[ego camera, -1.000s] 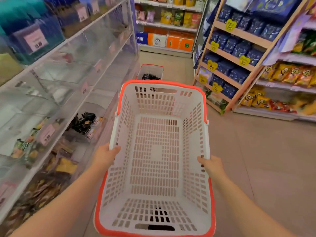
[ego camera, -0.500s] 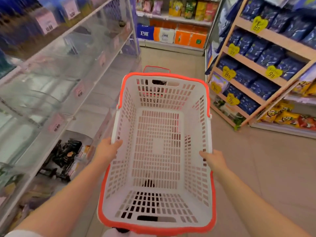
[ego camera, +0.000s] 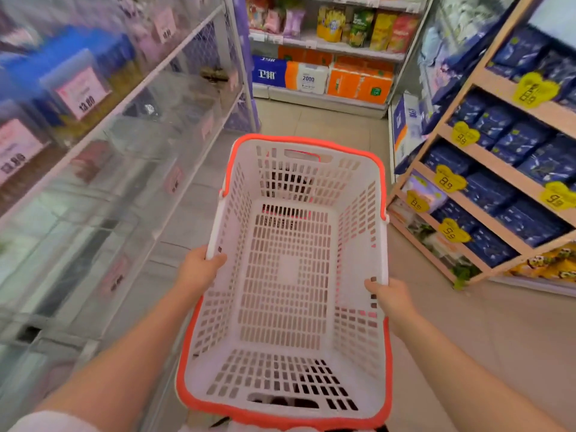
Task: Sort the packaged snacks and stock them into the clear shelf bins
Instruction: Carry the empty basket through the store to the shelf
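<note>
**Clear-bin aisle: empty basket in transit**

Clear acrylic shelf bins (ego camera: 103, 169) line the left side of the aisle, with pink price tags (ego camera: 81, 92) on their fronts. Most of this view is blurred; some upper bins hold stock, while several lower ones look sparse. The left hand (ego camera: 199, 269) grips the left rim of the white basket (ego camera: 290, 363), thumb over the edge. The basket, trimmed in orange, is held level at mid-frame and contains no snacks. The right hand (ego camera: 389, 296) grips the right rim, fingers curled under. Through the basket's far wall a second basket (ego camera: 288, 179) shows on the floor, holding something dark that cannot be identified. Wooden shelves (ego camera: 498, 169) of blue packages stand at the right.

Assessed step: carrying an emptied basket, probably toward the next batch of packaged snacks. None are in hand now. The next move calls for setting this basket down clear of the walkway, then collecting stock and matching it to its bin.
</note>
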`<state>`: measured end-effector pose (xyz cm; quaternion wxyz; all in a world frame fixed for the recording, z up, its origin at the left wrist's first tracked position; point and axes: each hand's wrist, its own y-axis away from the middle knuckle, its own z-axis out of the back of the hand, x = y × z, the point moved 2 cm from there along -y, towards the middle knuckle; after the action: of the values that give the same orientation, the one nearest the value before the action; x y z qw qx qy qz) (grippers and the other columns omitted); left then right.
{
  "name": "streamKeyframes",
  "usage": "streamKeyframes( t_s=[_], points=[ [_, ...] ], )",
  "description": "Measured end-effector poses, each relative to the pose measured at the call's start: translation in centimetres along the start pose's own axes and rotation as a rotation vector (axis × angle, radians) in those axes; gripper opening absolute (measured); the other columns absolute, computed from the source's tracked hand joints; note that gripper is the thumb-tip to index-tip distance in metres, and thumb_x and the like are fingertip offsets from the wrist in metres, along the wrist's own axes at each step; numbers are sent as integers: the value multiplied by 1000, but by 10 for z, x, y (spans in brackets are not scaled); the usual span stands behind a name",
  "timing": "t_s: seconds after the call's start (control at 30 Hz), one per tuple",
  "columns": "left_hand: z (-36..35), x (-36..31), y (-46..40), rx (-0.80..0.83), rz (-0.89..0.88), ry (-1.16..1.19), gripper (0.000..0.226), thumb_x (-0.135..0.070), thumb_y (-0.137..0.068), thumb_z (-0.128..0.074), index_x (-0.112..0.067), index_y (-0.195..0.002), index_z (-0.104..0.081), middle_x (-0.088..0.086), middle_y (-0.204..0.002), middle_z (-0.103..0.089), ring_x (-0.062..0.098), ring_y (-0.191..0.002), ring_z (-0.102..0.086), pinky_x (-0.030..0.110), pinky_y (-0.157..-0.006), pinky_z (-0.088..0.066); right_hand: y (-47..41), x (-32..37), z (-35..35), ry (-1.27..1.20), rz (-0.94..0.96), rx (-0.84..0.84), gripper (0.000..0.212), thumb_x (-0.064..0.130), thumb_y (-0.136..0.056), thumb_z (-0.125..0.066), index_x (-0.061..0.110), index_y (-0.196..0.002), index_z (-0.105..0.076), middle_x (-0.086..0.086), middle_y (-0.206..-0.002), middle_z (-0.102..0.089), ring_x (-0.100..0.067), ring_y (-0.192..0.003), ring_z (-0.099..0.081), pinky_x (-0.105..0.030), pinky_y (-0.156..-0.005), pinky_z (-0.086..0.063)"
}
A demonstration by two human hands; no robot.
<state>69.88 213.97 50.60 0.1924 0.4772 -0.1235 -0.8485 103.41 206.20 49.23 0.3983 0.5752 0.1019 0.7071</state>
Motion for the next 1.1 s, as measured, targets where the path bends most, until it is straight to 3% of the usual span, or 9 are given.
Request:
streamKeyframes(
  t_s=[0.17, 0.37, 0.53, 0.6, 0.7, 0.77, 0.87, 1.03, 1.1],
  points=[
    [-16, -31, -68, 14, 9, 10, 9, -14, -90, -56, -7, -95, -60, 15, -84, -60, 26, -70, -56, 27, -53, -42, -67, 55, -16, 49, -12, 40, 15, 9, -88, -60, 4, -103, -60, -18, -100, -66, -38, -92, -64, -53, -84, -53],
    [-45, -59, -172, -21, 91, -3, 25, -15, -90, -56, 1, -109, -62, 22, -99, -66, 35, -86, -64, 42, -75, -52, -174, 127, -41, 125, -48, 111, 28, 11, -89, -60, -1, -115, -56, -20, -102, -65, -39, -88, -65, -52, -79, -55],
    [-69, -82, -251, -124, 196, -150, 24, -17, -90, -54, 1, -104, -63, 23, -101, -66, 34, -90, -62, 33, -71, -43, -258, 188, -62, 218, -135, 180, 19, 8, -90, -58, 0, -107, -53, -21, -98, -64, -39, -85, -64, -49, -73, -56],
    [-77, -87, -268, -163, 231, -158, 26, -13, -90, -53, 0, -112, -60, 24, -109, -63, 34, -98, -60, 33, -78, -43, -278, 209, -74, 299, -140, 203, 8, 2, -88, -58, -2, -95, -55, -20, -83, -63, -34, -71, -63, -38, -57, -54],
    [-90, -94, -271, -202, 145, -336, 37, -11, -88, -54, -4, -125, -55, 18, -130, -53, 32, -121, -47, 33, -101, -34, -300, 229, -97, 426, -146, 257, 10, -2, -86, -57, -3, -76, -55, -15, -61, -53, -18, -34, -46, -20, -33, -31],
    [-110, -103, -255, -119, 48, -358, 36, -10, -88, -55, -5, -124, -56, 15, -133, -52, 29, -126, -43, 29, -106, -27, -304, 230, -114, 457, -195, 310, 18, -4, -86, -55, 1, -69, -51, -13, -59, -48, -16, -34, -42, -19, -33, -30],
    [-145, -120, -218, 66, -2, -207, 28, -12, -93, -50, -6, -119, -60, 11, -124, -59, 25, -118, -52, 24, -98, -33, -301, 210, -133, 460, -317, 383, 23, -1, -89, -53, 7, -69, -44, -10, -60, -43, -20, -46, -39, -14, -28, -32],
    [-193, -126, -163, 393, 8, -290, 34, -33, -97, -41, -9, -104, -63, 11, -105, -65, 26, -98, -59, 31, -82, -42, -278, 155, -148, 426, -487, 422, 10, 3, -90, -51, 5, -81, -48, -12, -47, -50, -21, -34, -49, -15, -27, -37],
    [-206, -117, -143, 466, 64, -384, 38, -44, -92, -45, -12, -105, -60, 12, -104, -65, 27, -95, -59, 32, -78, -44, -266, 140, -152, 418, -485, 435, 5, 5, -91, -52, 2, -87, -51, -12, -49, -53, -22, -41, -51, -14, -29, -36]
  ],
)
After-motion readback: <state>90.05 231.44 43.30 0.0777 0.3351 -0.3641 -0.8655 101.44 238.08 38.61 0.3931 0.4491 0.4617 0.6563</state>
